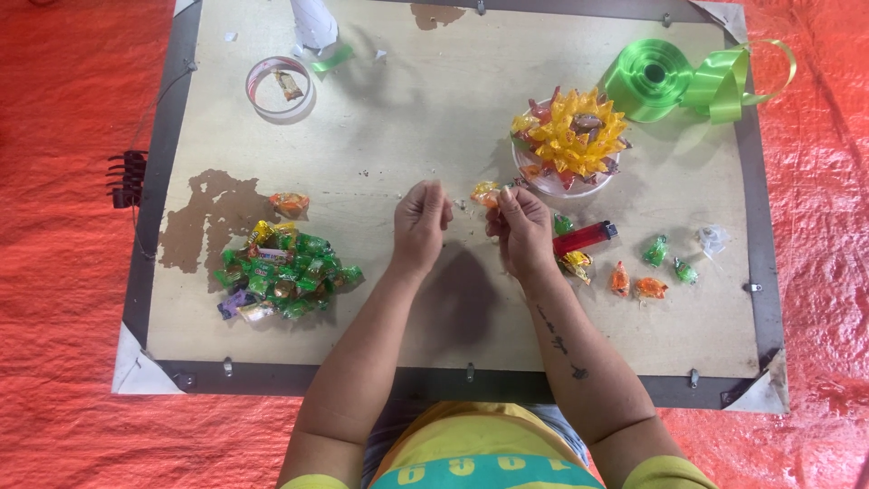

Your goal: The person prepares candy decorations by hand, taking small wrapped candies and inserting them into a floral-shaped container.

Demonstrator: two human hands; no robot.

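Observation:
My left hand [420, 225] and my right hand [520, 228] are raised side by side over the middle of a beige board [380, 145]. The right hand pinches a small orange-wrapped candy [486, 193] at its fingertips. The left hand's fingers are curled close together near it; whether they pinch something small I cannot tell. Behind the right hand stands a round white dish [563, 186] topped with a sunburst of yellow and orange wrapped candies [572, 134]. A red lighter [585, 237] lies just right of my right hand.
A heap of mostly green wrapped candies [281, 270] lies at the left, one orange candy [289, 204] above it. Loose candies [644, 272] lie at the right. A green ribbon roll [654, 80] sits far right, a tape ring [279, 87] far left. Red tarp [63, 226] surrounds the board.

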